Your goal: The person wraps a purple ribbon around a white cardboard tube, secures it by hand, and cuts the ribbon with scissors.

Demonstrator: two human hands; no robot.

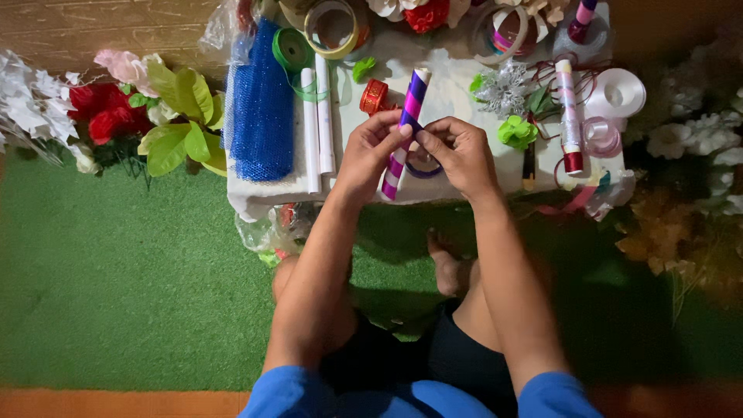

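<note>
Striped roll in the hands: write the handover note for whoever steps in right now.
Left hand: holds the pink-and-purple striped roll tilted over the white table.
Right hand: fingers pinch at the roll's middle, beside the left thumb.
Nearby: blue mesh roll, two white sticks, red ribbon spool, purple ring under the right hand.
Done: roll lifted off the table.
Left: whatever the fingers pick at is too small to tell.

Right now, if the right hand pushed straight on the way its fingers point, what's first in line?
The right hand points left, fingertips already on the purple-pink striped roll; that comes first. Right behind it is the left hand gripping the same roll. Depth unclear from overhead.
</note>
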